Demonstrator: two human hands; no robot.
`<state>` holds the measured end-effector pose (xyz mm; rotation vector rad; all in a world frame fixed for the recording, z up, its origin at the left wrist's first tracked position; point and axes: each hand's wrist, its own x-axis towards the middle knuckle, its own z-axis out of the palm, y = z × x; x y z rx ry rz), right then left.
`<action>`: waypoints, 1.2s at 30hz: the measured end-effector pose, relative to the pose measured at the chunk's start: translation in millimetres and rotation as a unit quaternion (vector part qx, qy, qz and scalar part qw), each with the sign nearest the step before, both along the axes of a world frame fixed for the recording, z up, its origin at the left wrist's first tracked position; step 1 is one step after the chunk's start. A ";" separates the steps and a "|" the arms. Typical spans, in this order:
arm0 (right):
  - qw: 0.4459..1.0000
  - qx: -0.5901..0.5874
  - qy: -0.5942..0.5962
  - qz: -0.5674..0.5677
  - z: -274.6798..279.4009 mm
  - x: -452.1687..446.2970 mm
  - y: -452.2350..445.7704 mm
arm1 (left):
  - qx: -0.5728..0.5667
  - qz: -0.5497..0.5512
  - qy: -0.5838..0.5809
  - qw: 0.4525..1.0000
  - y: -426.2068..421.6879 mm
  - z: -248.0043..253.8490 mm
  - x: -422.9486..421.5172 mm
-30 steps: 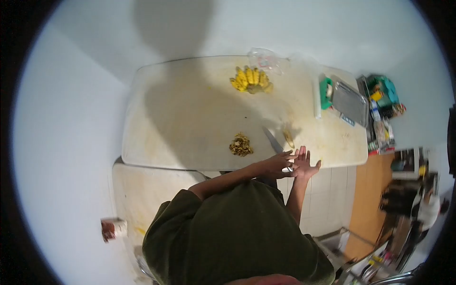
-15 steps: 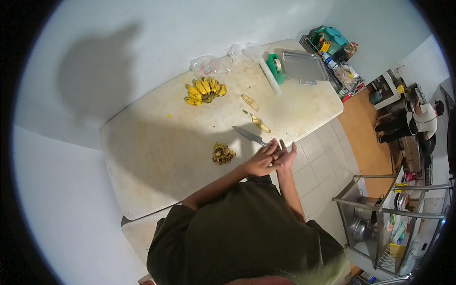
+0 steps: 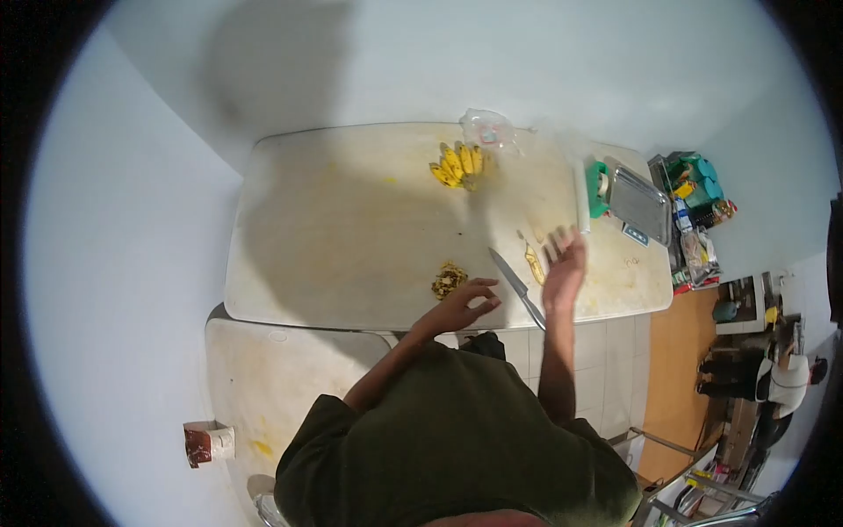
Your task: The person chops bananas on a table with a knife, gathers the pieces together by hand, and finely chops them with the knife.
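Observation:
My left hand is held over the front of the white table, its fingers apart and nothing in them. Right beside it lies a small pile of chopped brown-yellow pieces. My right hand is raised, open and slightly blurred, with its fingers spread. Between the hands a knife lies with its blade pointing away from me and its handle at the front edge. A banana peel is next to my right hand. Farther back sits a bunch of ripe bananas.
A clear plastic bag lies at the back edge. To the right are a green kitchen scale, a metal tray and a crate of bottles and packets. A second table adjoins at left. Another person stands far right.
My hands were together near the knife handle; now they are apart, the right one farther forward over the table. The view has turned, showing more of the left table.

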<state>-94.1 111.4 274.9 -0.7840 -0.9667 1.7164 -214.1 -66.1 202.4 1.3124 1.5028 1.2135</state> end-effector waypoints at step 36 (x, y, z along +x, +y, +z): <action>0.972 0.137 -0.078 0.177 115.2 32.1 -62.4 | 0.091 0.390 -0.225 0.888 -118.4 -42.1 -43.4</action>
